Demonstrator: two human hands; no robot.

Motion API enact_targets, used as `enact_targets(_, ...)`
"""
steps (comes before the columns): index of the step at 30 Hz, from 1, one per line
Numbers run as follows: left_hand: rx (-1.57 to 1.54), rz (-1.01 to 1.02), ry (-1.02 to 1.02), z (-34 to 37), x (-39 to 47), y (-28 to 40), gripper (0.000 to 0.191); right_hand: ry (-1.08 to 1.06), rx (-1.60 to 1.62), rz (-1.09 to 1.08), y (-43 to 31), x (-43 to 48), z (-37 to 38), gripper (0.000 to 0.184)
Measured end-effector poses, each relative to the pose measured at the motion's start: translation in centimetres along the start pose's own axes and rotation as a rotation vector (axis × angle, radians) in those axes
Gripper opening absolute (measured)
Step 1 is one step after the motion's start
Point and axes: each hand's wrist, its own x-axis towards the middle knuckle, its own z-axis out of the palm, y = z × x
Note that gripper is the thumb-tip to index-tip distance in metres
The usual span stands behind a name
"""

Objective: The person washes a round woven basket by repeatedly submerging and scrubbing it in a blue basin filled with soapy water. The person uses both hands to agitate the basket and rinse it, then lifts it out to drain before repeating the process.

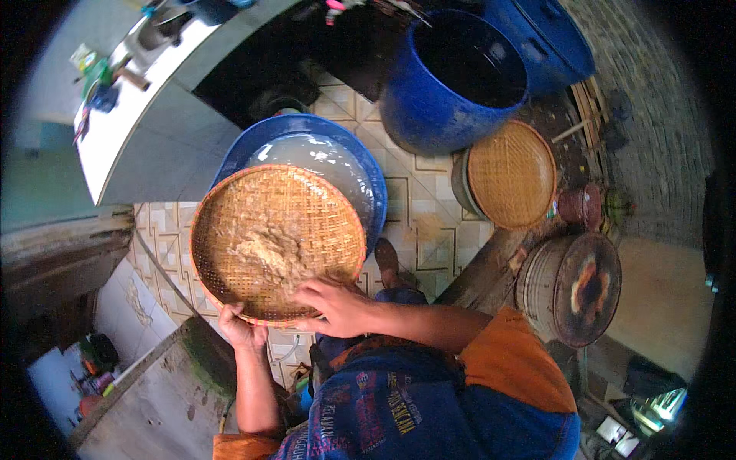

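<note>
A round woven bamboo basket (pixel 322 213) is tilted over a blue plastic tub (pixel 230 155) of cloudy water (pixel 287 150). My left hand (pixel 244 328) grips the basket's rim at its lower left. My right hand (pixel 336 306) reaches over the near rim, its fingers at the edge of a clump of wet, pale brown pulpy stuff (pixel 267 250) on the weave. The fingertips are partly hidden, so whether they hold any of it cannot be told.
A tall blue barrel (pixel 425 115) stands at the upper right. Beside it, another woven tray (pixel 512 175) rests on a container. A large metal pot (pixel 586 290) is at the right. A grey counter side (pixel 172 149) stands left of the tub, on a tiled floor.
</note>
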Motion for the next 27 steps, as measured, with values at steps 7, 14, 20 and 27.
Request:
enact_targets(7, 0.270, 0.051, -0.278, 4.7, -1.7, 2.5, 0.090, 0.465, -0.446, 0.014, -4.0, -6.4, 3.3, 0.020)
enact_targets(14, 0.988, 0.029, -0.515, 1.4, 2.1, -12.2, 0.076, 1.135, -0.191, 0.426, 6.0, -23.2, -3.4, 0.039)
enact_targets(20, 1.823, 0.175, -0.586, -9.7, 5.0, -19.6, 0.063, 1.812, 1.001, 0.812, 27.8, -24.3, -0.3, 0.058)
enact_targets(27, 2.074, 0.401, -0.574, -7.9, 4.8, -22.8, 0.062, 1.520, 1.386, 0.596, 53.7, -26.3, 4.4, 0.080)
